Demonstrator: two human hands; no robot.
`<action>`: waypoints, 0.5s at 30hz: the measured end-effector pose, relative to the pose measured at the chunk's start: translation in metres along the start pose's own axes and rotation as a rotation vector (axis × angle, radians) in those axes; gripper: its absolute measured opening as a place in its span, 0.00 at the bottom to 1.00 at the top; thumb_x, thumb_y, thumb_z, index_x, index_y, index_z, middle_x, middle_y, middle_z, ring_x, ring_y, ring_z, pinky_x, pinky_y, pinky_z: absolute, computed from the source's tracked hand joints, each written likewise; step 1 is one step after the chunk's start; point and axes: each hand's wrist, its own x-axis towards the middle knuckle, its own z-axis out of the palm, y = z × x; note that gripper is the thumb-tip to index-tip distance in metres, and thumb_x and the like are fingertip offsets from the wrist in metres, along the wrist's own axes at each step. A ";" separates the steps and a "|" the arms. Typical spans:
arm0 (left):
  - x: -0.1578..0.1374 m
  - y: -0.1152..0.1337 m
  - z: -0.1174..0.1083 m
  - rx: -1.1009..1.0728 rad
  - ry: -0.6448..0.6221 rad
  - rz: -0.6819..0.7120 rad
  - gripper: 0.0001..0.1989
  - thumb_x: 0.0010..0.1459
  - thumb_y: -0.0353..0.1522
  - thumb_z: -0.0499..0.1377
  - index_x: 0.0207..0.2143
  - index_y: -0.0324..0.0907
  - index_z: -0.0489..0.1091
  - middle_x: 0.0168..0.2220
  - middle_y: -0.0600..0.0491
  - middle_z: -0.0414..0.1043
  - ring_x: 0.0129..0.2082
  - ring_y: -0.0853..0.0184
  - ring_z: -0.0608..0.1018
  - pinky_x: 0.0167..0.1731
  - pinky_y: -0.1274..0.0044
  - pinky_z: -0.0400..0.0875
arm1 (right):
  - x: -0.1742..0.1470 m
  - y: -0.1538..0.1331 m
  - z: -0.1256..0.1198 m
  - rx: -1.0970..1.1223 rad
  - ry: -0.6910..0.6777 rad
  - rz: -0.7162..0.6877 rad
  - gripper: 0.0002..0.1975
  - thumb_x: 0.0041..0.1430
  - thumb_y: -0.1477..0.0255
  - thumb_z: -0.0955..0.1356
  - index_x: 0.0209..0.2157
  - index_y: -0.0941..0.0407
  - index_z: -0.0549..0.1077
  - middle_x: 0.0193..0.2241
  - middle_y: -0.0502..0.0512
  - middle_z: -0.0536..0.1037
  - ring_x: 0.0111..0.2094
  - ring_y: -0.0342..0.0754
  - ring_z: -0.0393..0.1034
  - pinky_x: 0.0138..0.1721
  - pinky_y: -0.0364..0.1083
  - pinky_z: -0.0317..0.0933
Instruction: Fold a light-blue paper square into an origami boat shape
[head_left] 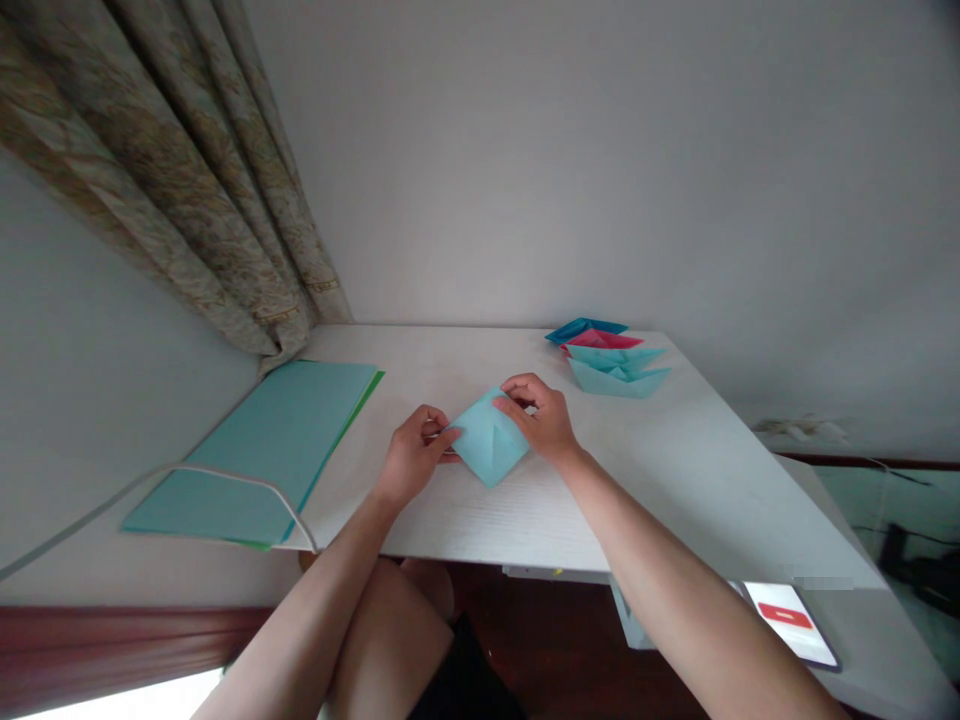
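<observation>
Folded paper: We see a light-blue diamond of paper [489,448] at the middle of the white table [675,480], between the two hands, one corner pointing toward the person; a crease runs down its centre. Whether it touches the tabletop, we cannot tell.
Left hand: We find the left hand [415,447] pinching the diamond's left corner, thumb on top, fingers curled.
Right hand: We find the right hand [543,418] gripping the upper right edge near the top corner, thumb in front.
Paper boats: Beyond the right hand we notice four in a close row: dark blue [589,327] at the back, then pink [609,340], then two light blue, the nearest [619,380] showing most fully.
Left side: We see large blue-green sheets [255,435] stacked, with green showing at the edge; a pale cable [238,476] crosses over them.
Right side: We see a device with a lit screen [796,630], showing red on white, beside the right forearm.
Background: We face a plain pale wall [525,170], with a patterned curtain [202,180] at upper left.
</observation>
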 end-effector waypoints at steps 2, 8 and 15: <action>0.000 0.002 -0.001 -0.009 0.018 -0.016 0.21 0.43 0.43 0.68 0.29 0.42 0.61 0.23 0.60 0.69 0.24 0.70 0.77 0.27 0.72 0.80 | 0.000 0.000 0.000 -0.031 -0.024 0.002 0.11 0.54 0.62 0.70 0.31 0.55 0.73 0.24 0.49 0.76 0.24 0.43 0.68 0.28 0.41 0.61; -0.001 0.003 -0.003 -0.031 -0.040 -0.029 0.21 0.44 0.43 0.69 0.30 0.43 0.62 0.23 0.62 0.68 0.23 0.71 0.76 0.27 0.71 0.80 | 0.000 -0.003 -0.003 -0.129 -0.117 -0.025 0.16 0.57 0.61 0.68 0.21 0.57 0.72 0.17 0.46 0.68 0.21 0.41 0.60 0.24 0.41 0.52; 0.000 -0.003 -0.013 -0.007 -0.125 -0.038 0.19 0.47 0.43 0.67 0.32 0.44 0.62 0.28 0.57 0.74 0.30 0.62 0.82 0.29 0.72 0.79 | 0.004 0.000 -0.010 -0.100 -0.063 -0.037 0.14 0.55 0.62 0.70 0.22 0.56 0.74 0.19 0.47 0.71 0.21 0.41 0.62 0.24 0.41 0.54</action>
